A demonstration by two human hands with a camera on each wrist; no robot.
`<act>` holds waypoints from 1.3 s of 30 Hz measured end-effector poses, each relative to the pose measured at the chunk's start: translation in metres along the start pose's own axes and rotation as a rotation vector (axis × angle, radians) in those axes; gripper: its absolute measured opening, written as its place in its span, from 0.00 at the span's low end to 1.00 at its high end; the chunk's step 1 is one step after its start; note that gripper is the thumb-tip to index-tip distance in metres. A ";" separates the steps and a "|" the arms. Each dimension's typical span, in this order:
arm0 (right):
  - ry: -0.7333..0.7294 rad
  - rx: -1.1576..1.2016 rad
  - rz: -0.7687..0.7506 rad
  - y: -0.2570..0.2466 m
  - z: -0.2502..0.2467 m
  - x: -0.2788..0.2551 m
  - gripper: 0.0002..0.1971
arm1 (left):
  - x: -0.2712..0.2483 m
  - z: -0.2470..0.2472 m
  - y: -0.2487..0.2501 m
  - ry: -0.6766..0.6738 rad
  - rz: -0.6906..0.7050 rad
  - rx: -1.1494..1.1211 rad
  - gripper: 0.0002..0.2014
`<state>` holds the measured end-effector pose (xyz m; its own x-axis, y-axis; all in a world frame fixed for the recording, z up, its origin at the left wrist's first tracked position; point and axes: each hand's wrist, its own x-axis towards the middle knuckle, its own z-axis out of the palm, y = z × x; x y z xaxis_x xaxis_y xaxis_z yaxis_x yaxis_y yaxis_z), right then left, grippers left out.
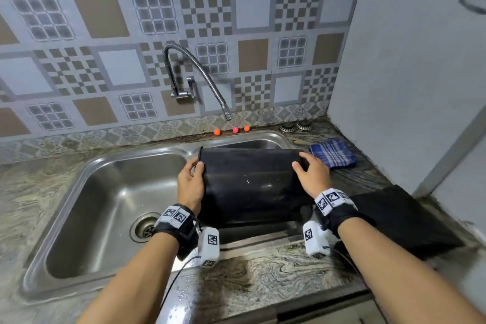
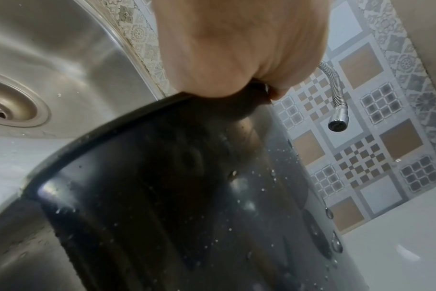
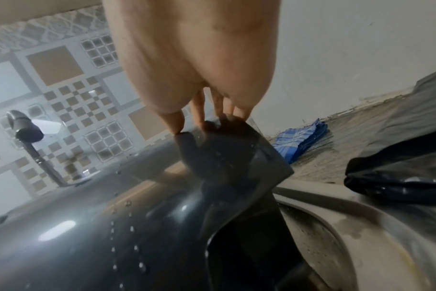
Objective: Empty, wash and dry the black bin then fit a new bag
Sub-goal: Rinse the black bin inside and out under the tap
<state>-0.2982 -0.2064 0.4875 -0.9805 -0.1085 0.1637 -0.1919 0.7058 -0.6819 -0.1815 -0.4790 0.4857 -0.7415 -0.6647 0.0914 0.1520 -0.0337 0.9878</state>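
A marbled stone counter [image 1: 263, 279] holds a steel double sink [image 1: 86, 192] set into it. Along its back edge lie three small balls [image 1: 235, 130] and two metal sink strainers [image 1: 295, 126]. Toward the right back corner rests a folded blue checked cloth [image 1: 333, 152], with a black bag [image 1: 402, 221] nearer the front right.

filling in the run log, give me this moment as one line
step: washing | bin: wet, tipped over right sink basin | left hand: grips rim | right hand: holds base | tap: no water visible | cloth: on counter
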 end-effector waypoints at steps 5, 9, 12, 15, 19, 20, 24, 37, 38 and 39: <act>-0.032 0.057 0.042 -0.003 -0.006 0.005 0.23 | 0.001 -0.001 -0.003 0.026 -0.013 0.014 0.10; -0.002 0.100 0.013 -0.011 -0.015 0.012 0.23 | 0.005 0.000 -0.002 0.034 -0.034 0.015 0.07; 0.000 0.147 0.007 -0.013 -0.017 0.019 0.23 | 0.013 -0.001 -0.005 0.046 -0.048 0.033 0.07; 0.003 0.207 0.001 -0.014 -0.016 0.025 0.23 | 0.016 -0.003 -0.007 0.066 -0.063 0.043 0.07; -0.008 0.262 -0.011 -0.017 -0.013 0.032 0.23 | 0.014 -0.007 -0.008 0.095 -0.095 0.060 0.09; -0.011 0.270 -0.013 -0.017 -0.012 0.034 0.23 | 0.015 -0.007 -0.008 0.101 -0.101 0.063 0.10; -0.033 0.309 -0.006 -0.012 -0.005 0.040 0.23 | 0.014 -0.007 -0.009 0.109 -0.109 0.057 0.14; -0.051 0.196 0.002 0.001 0.009 0.042 0.27 | 0.010 -0.002 -0.015 0.127 -0.054 -0.022 0.09; -0.049 0.189 0.006 0.000 0.009 0.042 0.27 | 0.009 -0.002 -0.015 0.129 -0.053 -0.022 0.09; -0.047 0.183 0.010 -0.001 0.010 0.043 0.27 | 0.010 -0.002 -0.015 0.129 -0.054 -0.023 0.09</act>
<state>-0.3402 -0.2185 0.4880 -0.9825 -0.1377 0.1256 -0.1822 0.5682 -0.8025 -0.1896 -0.4864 0.4711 -0.6590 -0.7519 0.0194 0.1296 -0.0881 0.9876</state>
